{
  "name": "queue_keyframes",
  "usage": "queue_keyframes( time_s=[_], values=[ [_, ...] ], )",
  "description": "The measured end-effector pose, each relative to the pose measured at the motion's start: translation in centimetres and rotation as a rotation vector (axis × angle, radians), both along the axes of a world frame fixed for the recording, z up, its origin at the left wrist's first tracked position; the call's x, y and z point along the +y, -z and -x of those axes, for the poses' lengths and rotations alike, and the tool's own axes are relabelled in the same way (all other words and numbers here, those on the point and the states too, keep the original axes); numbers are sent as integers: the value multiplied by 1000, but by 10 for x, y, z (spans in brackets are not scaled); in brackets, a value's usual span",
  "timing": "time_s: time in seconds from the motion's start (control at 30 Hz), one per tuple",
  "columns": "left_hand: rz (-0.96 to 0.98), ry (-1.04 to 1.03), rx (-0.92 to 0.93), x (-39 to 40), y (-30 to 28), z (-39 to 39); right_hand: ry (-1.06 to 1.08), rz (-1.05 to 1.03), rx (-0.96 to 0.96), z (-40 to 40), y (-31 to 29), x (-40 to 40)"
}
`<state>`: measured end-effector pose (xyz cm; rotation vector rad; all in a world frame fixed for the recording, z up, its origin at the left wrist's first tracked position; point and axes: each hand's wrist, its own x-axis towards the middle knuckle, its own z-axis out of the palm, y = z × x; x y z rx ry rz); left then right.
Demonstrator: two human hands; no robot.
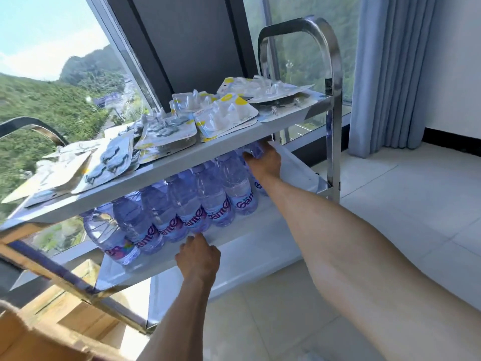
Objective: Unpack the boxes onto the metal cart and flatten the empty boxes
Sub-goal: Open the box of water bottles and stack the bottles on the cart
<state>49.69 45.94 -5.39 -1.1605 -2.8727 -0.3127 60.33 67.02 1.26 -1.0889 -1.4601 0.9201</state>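
1. Head view: a metal cart [330, 105] stands by a window [52, 82], beside a blue curtain [390, 74].
2. A cardboard box [65, 316], open, sits on the floor at lower left, partly behind the cart's frame.
3. A row of water bottles [187, 204] stands upright on the middle shelf.
4. Blister packs [223, 113] lie scattered across the top shelf.
5. The right hand [263, 162] reaches under the top shelf, fingers curled around the top of the end bottle [253, 151].
6. The left hand [199, 259] rests at the shelf's front edge, fingertips touching a bottle's base; whether they grip cannot be told.
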Motion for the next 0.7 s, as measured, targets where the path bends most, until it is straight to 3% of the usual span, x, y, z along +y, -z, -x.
queue_keyframes(
  time_s=[0.1, 0.23, 0.3, 0.47, 0.7],
  values=[
    [-17, -17, 34, 7, 1, 0, 10, 22, -41, 1, 13, -2],
    [-62, -94, -1, 18, -4, -1, -19, 257, -250, -16, 47, -2],
    [-39, -110, 16, 22, -6, 0, -50, 238, -303, -20, 57, 0],
    [-59, -158, 49, 26, -6, 4, -53, 183, -242, -7, 57, 10],
    [-137, -45, 116, 17, 6, -5, -36, 187, -188, 15, 57, 28]
  ],
)
